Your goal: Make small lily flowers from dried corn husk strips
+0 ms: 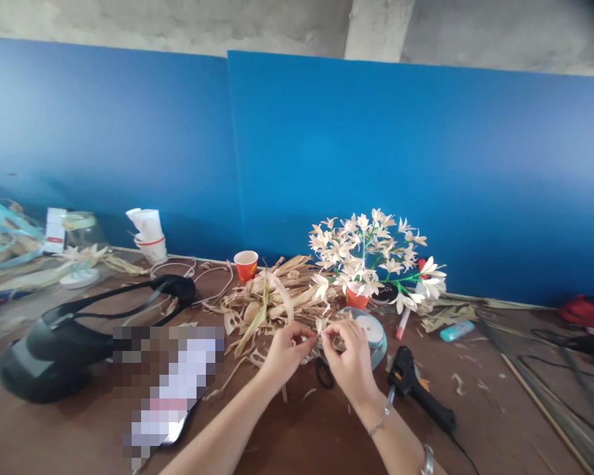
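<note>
Over the near edge of a heap of dry corn husks (257, 310), my left hand (292, 351) and my right hand (345, 353) meet, fingertips pinched together. Between them is a small pale corn husk flower (319, 324), partly hidden by the fingers. Just beyond my right hand lies a ribbon roll (371, 330) with a pale face. A bunch of pale husk flowers (361, 247) on green stems stands in an orange-red cup (357, 299) behind it. A black glue gun (416, 389) rests to the right of my right wrist.
At left are a black head strap device (54, 356), a blurred-out phone (178, 389) and stacked paper cups (151, 244). A red paper cup (246, 266) stands behind the husks. Right of the flowers are a turquoise tube (457, 331) and cables. A blue panel (327, 152) closes off the back.
</note>
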Demonstrator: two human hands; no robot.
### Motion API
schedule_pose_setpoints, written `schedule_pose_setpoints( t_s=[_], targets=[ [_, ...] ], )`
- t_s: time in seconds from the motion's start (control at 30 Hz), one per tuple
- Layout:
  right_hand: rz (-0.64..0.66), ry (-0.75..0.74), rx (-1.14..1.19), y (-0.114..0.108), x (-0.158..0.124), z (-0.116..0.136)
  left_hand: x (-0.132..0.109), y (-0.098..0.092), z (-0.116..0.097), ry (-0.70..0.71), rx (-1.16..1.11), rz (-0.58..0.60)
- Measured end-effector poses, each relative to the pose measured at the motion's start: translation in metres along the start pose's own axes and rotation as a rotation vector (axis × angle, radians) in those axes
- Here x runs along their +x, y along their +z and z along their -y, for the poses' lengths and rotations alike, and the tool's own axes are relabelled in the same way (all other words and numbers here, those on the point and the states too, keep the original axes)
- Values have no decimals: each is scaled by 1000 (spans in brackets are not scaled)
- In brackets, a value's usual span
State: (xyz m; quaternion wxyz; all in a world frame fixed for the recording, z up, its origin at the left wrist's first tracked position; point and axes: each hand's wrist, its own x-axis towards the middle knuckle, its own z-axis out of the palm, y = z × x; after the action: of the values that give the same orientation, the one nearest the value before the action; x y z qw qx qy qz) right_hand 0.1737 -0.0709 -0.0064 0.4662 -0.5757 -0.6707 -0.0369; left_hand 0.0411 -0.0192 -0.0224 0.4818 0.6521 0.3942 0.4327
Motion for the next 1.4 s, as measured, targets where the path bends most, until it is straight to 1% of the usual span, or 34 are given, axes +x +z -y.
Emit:
schedule_pose_setpoints(
  t_s=[0.3, 0.5, 0.57, 0.63, 0.7, 0.77, 0.83, 0.9, 1.0, 1.03, 1.07, 1.13, 1.17, 1.2, 1.23, 1.27, 1.33, 1.4],
  targets=[
    [-13, -23, -76, -1, -1, 3, -1, 0, -1, -12, -1, 5],
    [-45, 2, -102, -8, 3, 7, 2, -1, -1, -88, -57, -9],
    [-52, 13, -126, -14, 7, 7, 2, -2, -3, -123, -129, -10],
    [-22, 22, -178, -25, 11, 4, 1, -2, -7, -162, -225, 6],
    [86, 35, -266, -42, 11, -1, 0, -2, -12, -201, -313, 26],
    [210, 87, -387, -62, 4, -9, -1, -3, -15, -223, -383, 37],
    [262, 204, -533, -82, -11, -21, -2, -3, -16, -224, -437, 47],
    [284, 308, -681, -99, -30, -34, -2, -3, -14, -214, -473, 59],
    [326, 501, -792, -111, -57, -51, -1, -3, -10, -200, -501, 71],
    [312, 531, -791, -112, -62, -53, -1, -2, -9, -196, -509, 75],
    [276, 537, -775, -112, -64, -53, -2, -2, -9, -192, -514, 81],
    [162, 494, -671, -109, -60, -45, -3, -1, -11, -172, -511, 89],
    [101, 449, -568, -106, -54, -39, -4, -1, -12, -154, -505, 97],
    [66, 407, -408, -101, -46, -31, -5, 0, -14, -133, -499, 108],
    [91, 377, -213, -96, -37, -23, -6, 0, -16, -113, -496, 122],
    [124, 389, -27, -89, -27, -15, -7, 0, -17, -100, -496, 143],
    [242, 455, 312, -74, -8, -1, -9, -1, -18, -97, -514, 192],
    [299, 545, 555, -58, 6, 9, -10, -3, -18, -119, -533, 247]
  ],
)
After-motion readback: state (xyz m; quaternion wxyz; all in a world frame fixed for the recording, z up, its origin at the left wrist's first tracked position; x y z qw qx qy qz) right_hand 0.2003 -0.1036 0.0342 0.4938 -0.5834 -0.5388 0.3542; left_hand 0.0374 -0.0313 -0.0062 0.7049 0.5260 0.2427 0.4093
